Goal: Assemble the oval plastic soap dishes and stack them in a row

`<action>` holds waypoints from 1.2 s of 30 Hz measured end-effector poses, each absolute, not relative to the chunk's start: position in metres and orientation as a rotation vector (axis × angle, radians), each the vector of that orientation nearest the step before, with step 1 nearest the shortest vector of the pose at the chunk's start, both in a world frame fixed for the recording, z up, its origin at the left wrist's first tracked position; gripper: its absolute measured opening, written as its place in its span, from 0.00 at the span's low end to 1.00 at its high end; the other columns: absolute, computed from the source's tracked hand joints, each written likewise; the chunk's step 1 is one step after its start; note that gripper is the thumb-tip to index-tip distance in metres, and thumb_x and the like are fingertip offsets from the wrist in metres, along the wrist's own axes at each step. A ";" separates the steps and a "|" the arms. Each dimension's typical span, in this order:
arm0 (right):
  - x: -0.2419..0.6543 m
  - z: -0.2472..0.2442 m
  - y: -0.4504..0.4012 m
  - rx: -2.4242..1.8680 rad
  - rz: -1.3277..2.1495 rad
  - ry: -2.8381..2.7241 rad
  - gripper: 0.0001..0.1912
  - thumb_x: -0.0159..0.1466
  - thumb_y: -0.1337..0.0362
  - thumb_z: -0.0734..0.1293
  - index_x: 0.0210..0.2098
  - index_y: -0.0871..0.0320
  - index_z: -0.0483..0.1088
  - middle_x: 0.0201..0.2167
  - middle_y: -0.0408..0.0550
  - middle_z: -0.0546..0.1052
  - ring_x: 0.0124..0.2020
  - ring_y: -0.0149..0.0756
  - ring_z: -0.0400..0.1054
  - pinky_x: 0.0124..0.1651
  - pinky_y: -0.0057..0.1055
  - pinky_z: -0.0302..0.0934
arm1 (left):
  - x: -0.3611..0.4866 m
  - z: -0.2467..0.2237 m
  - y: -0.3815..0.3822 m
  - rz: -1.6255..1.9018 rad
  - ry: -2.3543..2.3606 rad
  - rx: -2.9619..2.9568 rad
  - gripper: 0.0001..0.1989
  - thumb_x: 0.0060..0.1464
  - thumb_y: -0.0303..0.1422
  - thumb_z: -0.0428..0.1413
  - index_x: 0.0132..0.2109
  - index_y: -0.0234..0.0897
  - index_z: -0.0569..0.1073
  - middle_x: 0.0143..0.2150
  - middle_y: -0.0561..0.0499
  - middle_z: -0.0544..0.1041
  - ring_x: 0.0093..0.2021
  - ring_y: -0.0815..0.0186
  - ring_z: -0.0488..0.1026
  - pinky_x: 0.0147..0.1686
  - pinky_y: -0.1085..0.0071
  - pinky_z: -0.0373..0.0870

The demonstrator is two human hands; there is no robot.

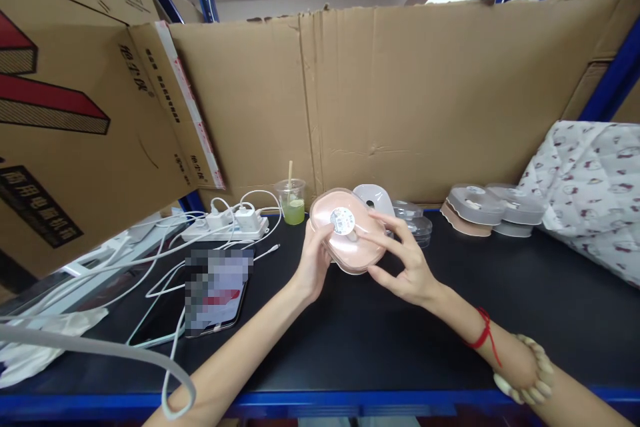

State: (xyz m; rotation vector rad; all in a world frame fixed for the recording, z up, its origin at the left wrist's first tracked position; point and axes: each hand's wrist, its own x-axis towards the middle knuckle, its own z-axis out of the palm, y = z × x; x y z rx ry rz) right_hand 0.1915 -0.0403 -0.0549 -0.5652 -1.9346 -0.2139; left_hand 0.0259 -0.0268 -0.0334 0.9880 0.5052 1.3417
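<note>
A pink rounded-lobed box [365,254] with a clear cover is held up, tilted, above the black table. A round white printed label [343,221] sits near the middle of its top. My left hand [314,260] grips the box's left side, thumb over the top near the label and the other fingers mostly hidden beneath. At the right side is my right hand [407,265], its thumb at the lower edge and its fingertips on the top, one of them close to the label. Just behind the box stand a white lobed piece [374,199] and clear plastic covers [420,230], partly hidden.
A cup of green drink [294,207] with a straw stands behind. On the left are a power strip [257,228] with white cables, a phone [225,293] and a second dark device. Lidded boxes [475,205] and patterned quilted cloth [590,187] lie right. Cardboard [425,93] walls the back.
</note>
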 end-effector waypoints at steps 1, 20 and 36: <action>0.191 -0.056 -0.040 -0.605 -0.159 -1.875 0.19 0.64 0.58 0.63 0.54 0.51 0.63 0.56 0.55 0.59 0.58 0.48 0.56 0.56 0.47 0.58 | 0.026 -0.033 -0.027 1.353 0.501 0.996 0.37 0.37 0.40 0.63 0.55 0.34 0.60 0.52 0.45 0.69 0.55 0.48 0.62 0.41 0.67 0.72; 0.184 -0.046 -0.041 -0.679 1.042 -1.354 0.31 0.52 0.56 0.72 0.52 0.57 0.62 0.52 0.54 0.66 0.35 0.35 0.69 0.24 0.22 0.69 | 0.021 -0.033 -0.026 1.341 0.480 1.114 0.33 0.38 0.39 0.66 0.51 0.34 0.64 0.45 0.45 0.73 0.47 0.51 0.69 0.28 0.76 0.69; 0.183 -0.044 -0.045 -0.747 1.230 -1.302 0.32 0.54 0.54 0.67 0.55 0.53 0.56 0.44 0.50 0.69 0.30 0.35 0.67 0.27 0.30 0.71 | 0.020 -0.032 -0.024 1.244 0.434 1.109 0.28 0.38 0.38 0.66 0.47 0.36 0.67 0.44 0.48 0.73 0.50 0.52 0.67 0.37 0.71 0.70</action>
